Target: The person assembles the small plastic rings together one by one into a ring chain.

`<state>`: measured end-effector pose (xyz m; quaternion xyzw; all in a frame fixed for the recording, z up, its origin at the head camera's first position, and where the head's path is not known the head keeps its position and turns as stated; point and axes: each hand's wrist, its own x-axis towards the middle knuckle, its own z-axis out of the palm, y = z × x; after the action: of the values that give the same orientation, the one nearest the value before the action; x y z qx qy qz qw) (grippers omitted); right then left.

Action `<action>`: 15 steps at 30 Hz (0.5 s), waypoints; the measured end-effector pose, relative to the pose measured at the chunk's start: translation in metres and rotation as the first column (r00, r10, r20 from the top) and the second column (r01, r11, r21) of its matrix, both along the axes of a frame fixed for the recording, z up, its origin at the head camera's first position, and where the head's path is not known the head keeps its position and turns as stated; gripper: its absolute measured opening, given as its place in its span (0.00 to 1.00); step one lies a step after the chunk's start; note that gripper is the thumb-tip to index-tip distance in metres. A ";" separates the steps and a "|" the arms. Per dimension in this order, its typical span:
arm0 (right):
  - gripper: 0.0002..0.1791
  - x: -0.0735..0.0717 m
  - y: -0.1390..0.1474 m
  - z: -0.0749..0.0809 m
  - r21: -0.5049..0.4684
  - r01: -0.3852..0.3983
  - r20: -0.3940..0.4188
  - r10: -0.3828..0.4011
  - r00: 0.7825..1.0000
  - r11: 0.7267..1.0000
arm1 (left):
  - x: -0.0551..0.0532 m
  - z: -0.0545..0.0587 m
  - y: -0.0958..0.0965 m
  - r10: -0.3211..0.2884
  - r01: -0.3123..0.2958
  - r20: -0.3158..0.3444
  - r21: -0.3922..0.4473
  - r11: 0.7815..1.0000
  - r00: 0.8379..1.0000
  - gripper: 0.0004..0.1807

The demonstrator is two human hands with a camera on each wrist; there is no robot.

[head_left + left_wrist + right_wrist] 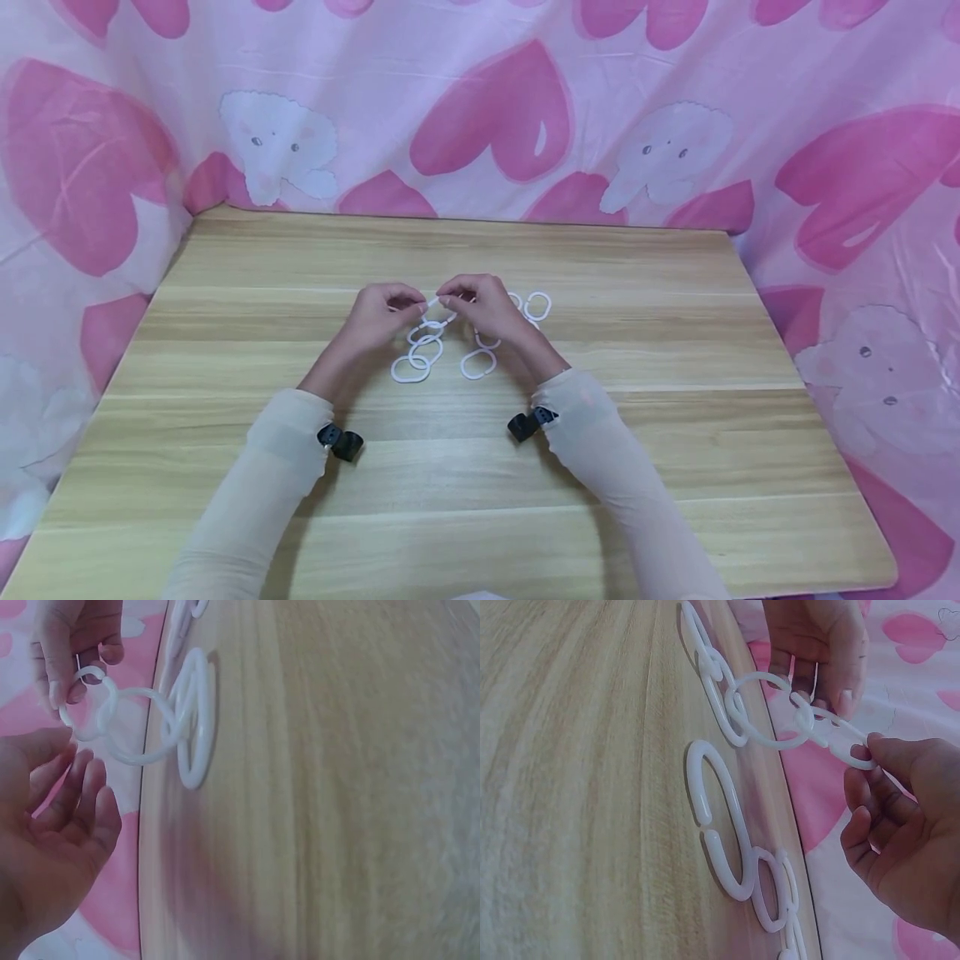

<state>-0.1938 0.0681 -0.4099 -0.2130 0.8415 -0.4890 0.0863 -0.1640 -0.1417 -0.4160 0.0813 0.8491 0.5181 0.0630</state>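
Over the middle of the table, my left hand [380, 318] and my right hand [487, 307] face each other at the top of a chain of white plastic links [410, 381]. The right thumb and fingers pinch the end of a C-shaped link [843, 755], its gap visible. On the other side, the left thumb and forefinger pinch the same link. A linked ring [135, 760] hangs below it, sloping down to more joined rings [189, 780] lying on the wood.
Beside the right hand, a separate link with a gap [697, 780] lies on the wooden table [465, 533]. Several more white links [550, 307] are scattered behind the right wrist. A pink heart-patterned curtain [375, 92] hangs along the table's far edge and sides.
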 end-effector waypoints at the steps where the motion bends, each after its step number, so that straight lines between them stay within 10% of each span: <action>1: 0.09 0.000 0.000 0.000 0.001 -0.001 -0.005 0.001 1.000 1.000 | 0.000 -0.001 0.000 -0.009 0.009 0.001 0.007 1.000 1.000 0.12; 15: 0.09 -0.001 0.001 -0.002 0.006 0.004 -0.001 -0.004 1.000 1.000 | 0.001 -0.006 0.003 -0.051 0.050 0.003 0.080 0.996 0.999 0.11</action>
<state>-0.1948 0.0689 -0.4123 -0.2113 0.8434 -0.4864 0.0858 -0.1630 -0.1385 -0.4217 0.1037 0.8254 0.5499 0.0749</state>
